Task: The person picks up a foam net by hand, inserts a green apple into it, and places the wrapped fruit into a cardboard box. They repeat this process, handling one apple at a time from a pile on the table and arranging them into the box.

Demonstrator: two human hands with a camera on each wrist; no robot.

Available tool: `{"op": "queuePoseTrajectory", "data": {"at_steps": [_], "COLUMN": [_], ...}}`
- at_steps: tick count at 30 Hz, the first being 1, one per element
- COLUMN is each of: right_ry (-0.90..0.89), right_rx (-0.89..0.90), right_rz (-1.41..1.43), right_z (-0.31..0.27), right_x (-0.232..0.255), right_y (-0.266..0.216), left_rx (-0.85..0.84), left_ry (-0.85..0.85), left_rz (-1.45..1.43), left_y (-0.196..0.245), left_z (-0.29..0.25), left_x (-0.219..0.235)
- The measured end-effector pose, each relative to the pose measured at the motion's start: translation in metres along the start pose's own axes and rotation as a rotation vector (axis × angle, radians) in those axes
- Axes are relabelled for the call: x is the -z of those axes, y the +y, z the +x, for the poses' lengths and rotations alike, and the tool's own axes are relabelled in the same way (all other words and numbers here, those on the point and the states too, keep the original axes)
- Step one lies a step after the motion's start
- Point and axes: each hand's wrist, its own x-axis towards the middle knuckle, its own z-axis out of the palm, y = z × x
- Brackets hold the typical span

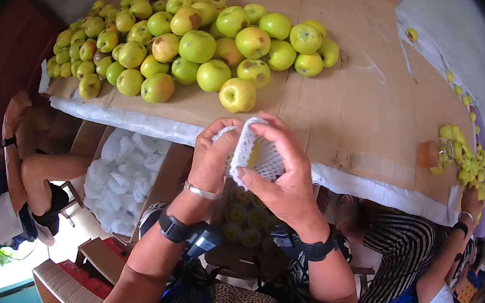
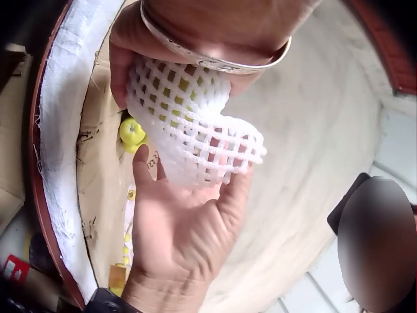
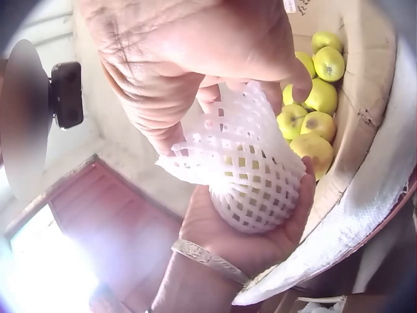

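Observation:
My two hands hold a white foam net sleeve (image 1: 257, 153) just in front of the table edge, with a yellow-green apple (image 3: 254, 189) showing through its holes. My left hand (image 1: 213, 154), which wears a silver bracelet, cups the netted apple from below (image 3: 260, 238). With its thumb and fingers, my right hand (image 1: 279, 171) pinches the net's loose open end (image 3: 215, 140). In the left wrist view the net (image 2: 195, 130) hangs between my left hand (image 2: 130, 59) above and my right palm (image 2: 189, 222) below.
A big pile of green apples (image 1: 195, 43) lies on the cardboard-covered table (image 1: 346, 91). A box of foam nets (image 1: 121, 179) stands below left, and netted apples (image 1: 247, 215) sit under my hands. One person sits left (image 1: 22, 173), another right (image 1: 417, 258), near small yellow fruits (image 1: 466, 158).

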Motion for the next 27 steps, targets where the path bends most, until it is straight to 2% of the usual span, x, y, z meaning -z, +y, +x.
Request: {"op": "queuePoseTrajectory", "data": {"at_steps": [3, 5, 7, 8, 11, 14, 17, 18, 21, 22, 25, 27], "right_ry": [0.016, 0.018, -0.036, -0.063, -0.064, -0.061, 0.039, 0.068, 0.054, 0.049, 0.113, 0.077], "right_rx": [0.017, 0.004, -0.027, -0.043, -0.012, -0.029, -0.159, -0.137, -0.295, -0.264, -0.143, 0.014], "right_rz": [-0.119, -0.164, -0.216, -0.243, -0.247, -0.064, 0.073, -0.002, 0.327, 0.308, 0.079, -0.043], "right_z": [0.0, 0.001, 0.001, 0.001, 0.0, 0.002, 0.006, 0.005, 0.003, 0.003, 0.002, 0.003], "right_x": [-0.003, -0.003, -0.002, -0.001, -0.001, 0.003, 0.013, 0.013, 0.012, 0.01, 0.008, 0.008], "right_y": [0.001, -0.001, -0.002, -0.003, -0.001, -0.002, -0.003, 0.0, 0.008, 0.008, 0.009, 0.009], "left_rx": [-0.067, -0.195, 0.052, 0.049, 0.052, 0.137, 0.18, 0.182, 0.245, 0.219, 0.294, 0.339], "left_ry": [-0.101, -0.106, -0.146, -0.161, -0.216, -0.212, -0.197, -0.298, -0.42, -0.366, -0.247, -0.273], "left_rz": [0.11, 0.26, -0.012, -0.013, 0.244, -0.009, -0.31, -0.351, -0.612, -0.618, -0.637, -0.708], "left_y": [0.0, 0.0, 0.001, 0.0, 0.011, 0.0, 0.017, 0.015, 0.014, 0.014, 0.011, 0.011], "left_z": [-0.003, -0.009, -0.005, -0.005, -0.009, -0.002, -0.008, -0.002, 0.0, 0.0, 0.002, 0.002], "left_x": [0.001, -0.001, 0.002, 0.0, -0.006, 0.005, -0.01, -0.002, 0.005, 0.005, 0.01, 0.015]}}
